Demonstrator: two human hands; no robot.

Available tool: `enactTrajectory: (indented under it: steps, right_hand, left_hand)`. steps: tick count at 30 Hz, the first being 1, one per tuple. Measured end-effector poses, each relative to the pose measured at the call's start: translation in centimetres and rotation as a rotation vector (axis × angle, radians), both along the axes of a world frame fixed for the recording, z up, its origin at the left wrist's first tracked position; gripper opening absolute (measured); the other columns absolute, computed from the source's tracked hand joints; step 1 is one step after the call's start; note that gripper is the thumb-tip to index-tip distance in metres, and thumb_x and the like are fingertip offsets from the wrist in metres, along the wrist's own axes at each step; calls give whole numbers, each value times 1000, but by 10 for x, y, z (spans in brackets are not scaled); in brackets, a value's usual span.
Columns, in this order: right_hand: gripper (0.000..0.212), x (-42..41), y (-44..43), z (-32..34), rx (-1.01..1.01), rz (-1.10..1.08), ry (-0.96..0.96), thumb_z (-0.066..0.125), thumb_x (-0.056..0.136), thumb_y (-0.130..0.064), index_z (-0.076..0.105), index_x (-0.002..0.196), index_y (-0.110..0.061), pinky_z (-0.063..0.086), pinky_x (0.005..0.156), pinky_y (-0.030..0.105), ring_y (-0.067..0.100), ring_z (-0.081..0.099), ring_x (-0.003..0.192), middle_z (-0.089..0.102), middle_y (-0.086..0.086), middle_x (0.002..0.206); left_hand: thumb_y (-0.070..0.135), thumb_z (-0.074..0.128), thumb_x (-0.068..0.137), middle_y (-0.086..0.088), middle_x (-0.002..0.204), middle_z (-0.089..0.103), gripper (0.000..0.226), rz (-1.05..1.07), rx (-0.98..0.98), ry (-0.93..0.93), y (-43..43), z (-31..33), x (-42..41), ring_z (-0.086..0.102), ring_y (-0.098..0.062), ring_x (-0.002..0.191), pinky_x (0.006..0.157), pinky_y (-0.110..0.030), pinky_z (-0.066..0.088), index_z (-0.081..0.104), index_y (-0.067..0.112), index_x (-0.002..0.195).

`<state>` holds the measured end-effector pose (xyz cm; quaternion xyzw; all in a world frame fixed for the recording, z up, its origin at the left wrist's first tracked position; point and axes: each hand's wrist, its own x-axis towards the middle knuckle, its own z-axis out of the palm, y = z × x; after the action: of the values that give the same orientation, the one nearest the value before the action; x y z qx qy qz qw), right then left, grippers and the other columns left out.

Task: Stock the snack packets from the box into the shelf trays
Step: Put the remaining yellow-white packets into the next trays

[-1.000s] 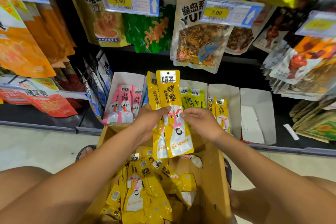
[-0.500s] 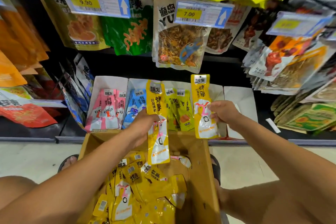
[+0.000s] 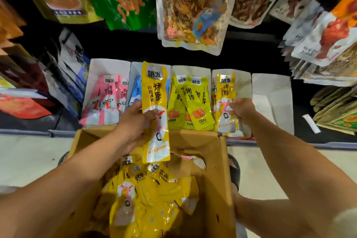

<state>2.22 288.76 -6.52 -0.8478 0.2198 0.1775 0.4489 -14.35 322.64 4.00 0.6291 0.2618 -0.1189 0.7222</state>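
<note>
An open cardboard box [image 3: 218, 170] in front of me holds several yellow snack packets [image 3: 146, 195]. My left hand [image 3: 135, 121] grips one upright yellow packet [image 3: 154, 91] above the box's far edge. My right hand [image 3: 240, 109] pinches another yellow packet [image 3: 225, 91] that stands inside a white shelf tray [image 3: 244, 81], the fourth from the left, beside other yellow packets. A row of white trays lines the bottom shelf: pink packets [image 3: 107, 98], blue packets [image 3: 136, 94] partly hidden behind my held packet, and lime-yellow packets [image 3: 190, 102].
The rightmost white tray [image 3: 272, 92] shows no packets. Large snack bags [image 3: 193, 6] hang from pegs above the trays. More bags crowd the shelves at left [image 3: 23, 87] and right [image 3: 328, 40]. Pale floor [image 3: 29, 156] lies beside the box.
My right hand has carried its yellow packet rightward and down into the fourth tray. My left hand has lifted its packet slightly. The view has closed in on the shelf.
</note>
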Motion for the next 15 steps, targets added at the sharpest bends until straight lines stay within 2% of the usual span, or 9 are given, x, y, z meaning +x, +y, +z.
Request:
enactTrajectory:
  steps: [2,4,7,9,10,11,12,13,15]
  right_hand:
    - [5,3,4,-18,6,-4,17,65,91,-17,68,94,-20,60,74,33,22,70,83,72,10,103]
    - [12,3,8,-34,2,8,40,64,92,-19,70,101,-18,60,84,37,28,70,100,71,6,99]
    - [28,7,13,-58,-18,35,46,60,96,-20,66,121,-8,56,94,40,30,65,113,68,13,119]
    - [36,11,12,-72,-67,108,61,52,102,-32,59,133,-14,53,97,33,24,61,120,64,7,130]
    - [37,11,12,-78,-182,193,86,50,103,-36,60,133,-17,52,94,31,22,61,119,64,4,131]
    - [35,15,13,-85,-191,169,96,55,100,-38,65,125,-16,54,86,30,22,64,109,67,5,124]
    - [32,15,15,-82,-155,110,81,63,93,-40,72,110,-13,55,73,29,21,67,92,71,8,112]
    - [30,12,18,-82,-204,111,61,69,88,-41,75,96,-12,53,64,28,20,66,78,73,10,100]
    - [26,9,22,-80,-282,195,42,74,84,-38,74,87,-12,51,61,28,21,66,73,74,10,94]
  left_hand:
    - [12,65,100,-8,91,73,15,11,-5,0,1,-1,0,63,-16,57,42,-20,40,70,14,114]
    - [11,65,99,-5,92,74,18,5,-11,6,2,-3,0,64,-13,55,41,-20,40,70,16,116]
    - [11,67,98,-5,95,76,19,-7,-11,23,4,-8,-1,67,-15,60,47,-24,45,71,18,115]
    - [11,67,97,-8,103,77,20,-7,-29,27,6,-12,-2,71,-19,67,54,-28,50,71,18,116]
    - [11,67,98,-9,106,77,20,-9,-38,27,6,-12,-2,72,-20,70,57,-29,53,71,17,116]
    - [10,66,98,-10,107,77,20,-11,-41,26,7,-13,-2,72,-19,70,57,-30,54,72,18,115]
    - [10,66,98,-10,106,77,19,-10,-42,27,7,-13,-2,72,-18,68,55,-29,53,72,18,114]
    - [9,66,98,-10,106,77,19,-8,-42,28,8,-14,-2,72,-18,67,53,-28,53,72,17,114]
    - [8,66,97,-11,105,77,21,-8,-47,30,7,-12,-1,73,-19,68,51,-27,53,70,14,117]
